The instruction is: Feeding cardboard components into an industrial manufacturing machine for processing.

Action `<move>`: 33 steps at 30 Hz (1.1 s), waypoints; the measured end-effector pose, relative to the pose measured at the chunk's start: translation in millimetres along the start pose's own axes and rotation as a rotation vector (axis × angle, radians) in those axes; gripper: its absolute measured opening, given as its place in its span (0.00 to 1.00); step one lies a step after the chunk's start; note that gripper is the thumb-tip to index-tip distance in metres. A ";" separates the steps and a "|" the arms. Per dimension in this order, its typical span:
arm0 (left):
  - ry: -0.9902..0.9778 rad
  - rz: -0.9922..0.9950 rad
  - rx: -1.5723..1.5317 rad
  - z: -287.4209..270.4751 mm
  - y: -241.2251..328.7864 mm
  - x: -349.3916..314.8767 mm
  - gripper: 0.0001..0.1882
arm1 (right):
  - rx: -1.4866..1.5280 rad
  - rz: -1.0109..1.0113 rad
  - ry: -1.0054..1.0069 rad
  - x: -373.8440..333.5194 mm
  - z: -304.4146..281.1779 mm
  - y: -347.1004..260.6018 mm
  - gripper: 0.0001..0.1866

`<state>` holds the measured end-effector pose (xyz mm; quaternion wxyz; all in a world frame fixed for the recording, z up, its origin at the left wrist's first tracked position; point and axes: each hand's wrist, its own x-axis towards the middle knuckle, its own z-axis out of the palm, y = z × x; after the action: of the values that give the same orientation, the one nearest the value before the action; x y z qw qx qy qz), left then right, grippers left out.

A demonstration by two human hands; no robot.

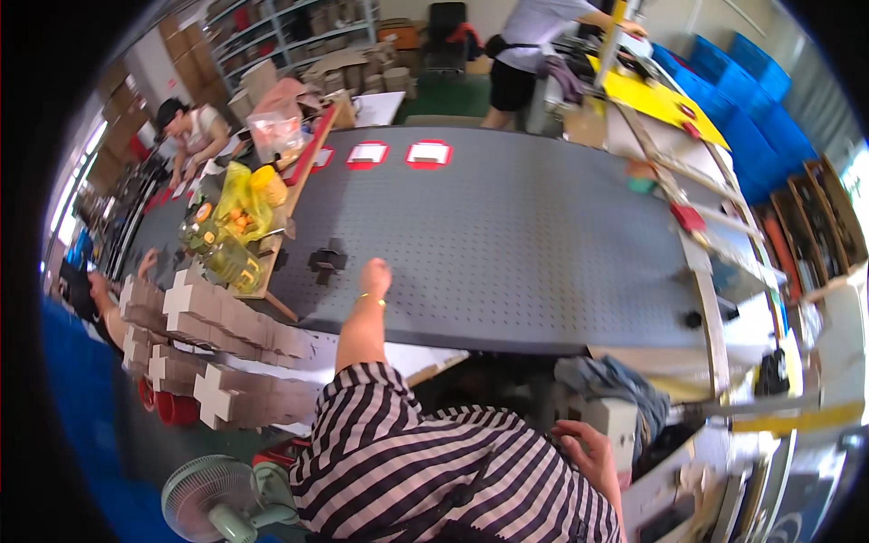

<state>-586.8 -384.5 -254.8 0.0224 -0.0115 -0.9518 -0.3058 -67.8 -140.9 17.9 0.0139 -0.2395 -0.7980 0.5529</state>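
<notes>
My left hand (377,276) is stretched over the grey dimpled table (507,235), its fingers curled closed. Whether anything is in them cannot be made out. Just left of it lies a dark cross-shaped piece (327,261). My right hand (588,450) hangs low beside my striped shirt, fingers loosely apart, with nothing visible in it. Along the far left of the table lie red-edged pieces with white middles, one red-and-white piece (367,155) next to another red-and-white piece (427,154); a third is partly hidden by a wooden board.
Stacks of grey cross-shaped cardboard blanks (226,394) stand at the near left. Behind them are a large plastic bottle (231,261) and a yellow bag of fruit (243,204). A green fan (210,498) stands at lower left. A metal frame (701,262) borders the right. Other people work beyond.
</notes>
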 end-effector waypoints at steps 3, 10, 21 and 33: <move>0.004 -0.085 0.324 -66.2 -35.9 18.0 0.21 | -0.234 -0.096 -0.118 64.6 16.2 -31.5 0.16; 0.035 0.035 0.488 -82.5 -80.2 44.1 0.16 | -0.334 -0.296 -0.339 137.7 42.2 -54.8 0.18; -0.707 0.326 -0.633 7.7 130.8 -29.0 0.11 | -0.351 -0.239 -0.051 46.8 23.2 -23.2 0.16; -1.422 2.085 -0.847 -122.1 430.3 -475.7 0.10 | -0.328 -0.068 0.935 -217.3 -44.7 38.8 0.18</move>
<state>-92.0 -110.0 71.0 -0.2593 -0.8925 -0.1344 -0.3438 151.5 -177.5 53.5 0.3506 -0.4347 -0.7902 0.2526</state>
